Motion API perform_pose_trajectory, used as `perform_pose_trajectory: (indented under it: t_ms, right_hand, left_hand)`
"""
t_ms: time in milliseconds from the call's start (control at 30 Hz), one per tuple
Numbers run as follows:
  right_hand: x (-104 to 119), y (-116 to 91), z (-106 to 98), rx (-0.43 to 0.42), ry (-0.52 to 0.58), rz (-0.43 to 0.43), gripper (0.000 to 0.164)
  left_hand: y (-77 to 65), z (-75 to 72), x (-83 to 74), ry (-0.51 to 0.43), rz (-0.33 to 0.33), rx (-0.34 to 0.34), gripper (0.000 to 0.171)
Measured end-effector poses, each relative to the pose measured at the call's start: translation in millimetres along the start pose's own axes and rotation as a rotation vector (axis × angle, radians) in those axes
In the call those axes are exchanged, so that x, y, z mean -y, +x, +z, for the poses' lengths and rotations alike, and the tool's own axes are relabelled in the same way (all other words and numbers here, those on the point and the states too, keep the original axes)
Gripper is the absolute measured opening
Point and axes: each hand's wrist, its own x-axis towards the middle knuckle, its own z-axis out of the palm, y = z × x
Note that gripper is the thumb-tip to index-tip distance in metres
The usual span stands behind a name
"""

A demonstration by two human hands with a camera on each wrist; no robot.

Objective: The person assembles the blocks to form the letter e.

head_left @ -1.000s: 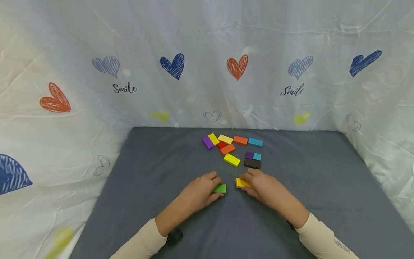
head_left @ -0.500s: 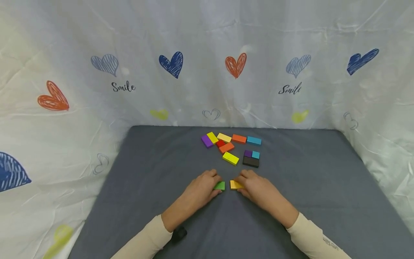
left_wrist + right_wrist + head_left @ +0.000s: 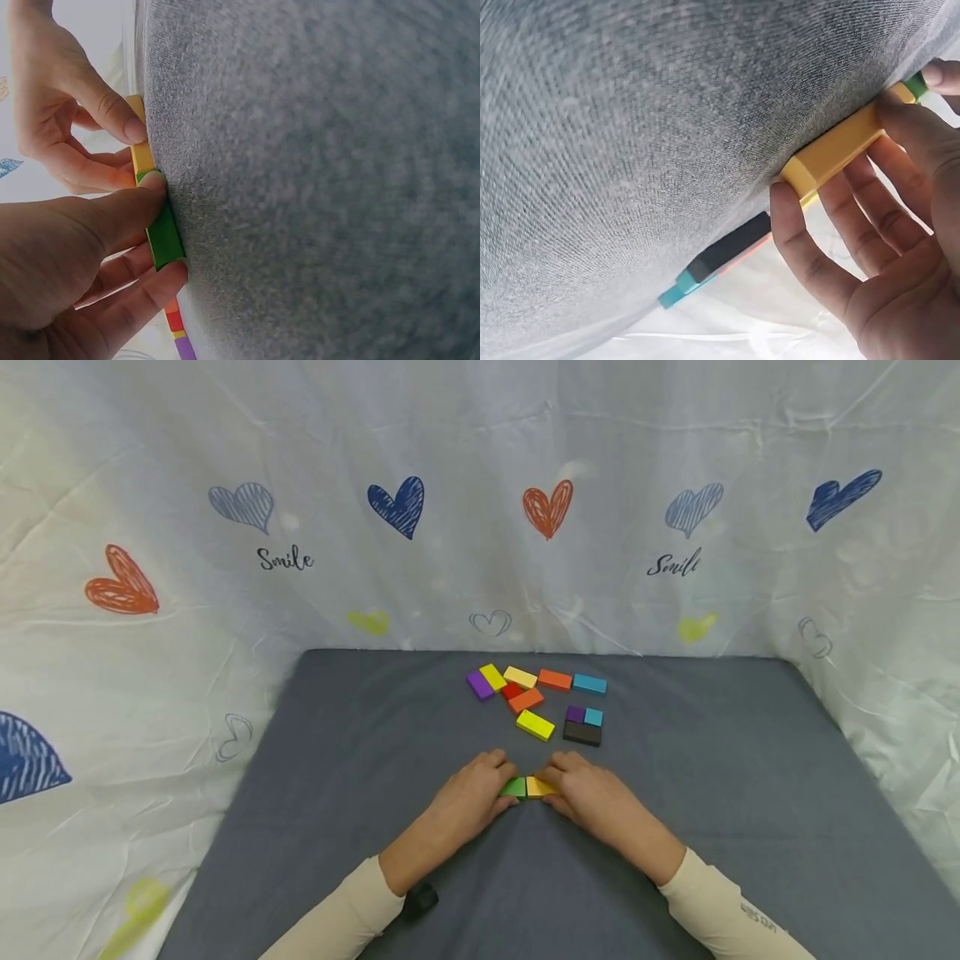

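Amber block (image 3: pixel 538 787) reached green block (image 3: pixel 514 787) | hands (image 3: pixel 469 792) grip one each | black bar (image 3: pixel 582 733), yellow bar (image 3: pixel 536 725) beyond

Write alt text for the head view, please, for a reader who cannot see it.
A person's left hand holds a green block and the right hand a yellow-orange block, end to end on a gray cloth. More colored blocks lie beyond them, before a white backdrop printed with hearts.

We face a creased white curtain (image 3: pixel 465 427).
Behind the grey table (image 3: pixel 360 727), its print shows us a dark-blue heart (image 3: pixel 397 508) left of an orange heart (image 3: pixel 547 512), and "Smile" lettering (image 3: pixel 286 559) just beneath a pale-blue heart (image 3: pixel 243 506).
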Motion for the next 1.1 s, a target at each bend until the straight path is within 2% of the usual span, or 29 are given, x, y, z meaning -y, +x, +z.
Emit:
perform_pose_trajectory:
  t_ms: [233, 533, 1100]
  right_hand:
    - [0.7, 0.5, -2.9, -0.02, -0.01, -0.021, 0.028]
    - [1.8, -2.5, -1.0, -0.026, -0.008, -0.034, 0.029]
    - [7.5, -0.9, -1.5, 0.014, -0.027, -0.012, 0.028]
  left_hand:
    - [0.0, -2.6, -2.0, -0.002, 0.009, -0.025, 0.029]
    - [-0.8, -1.8, -3.7, -0.036, 0.025, -0.024, 0.03]
    - [-5.8, 2.6, -6.1, -0.009, 0.011, -0.045, 0.031]
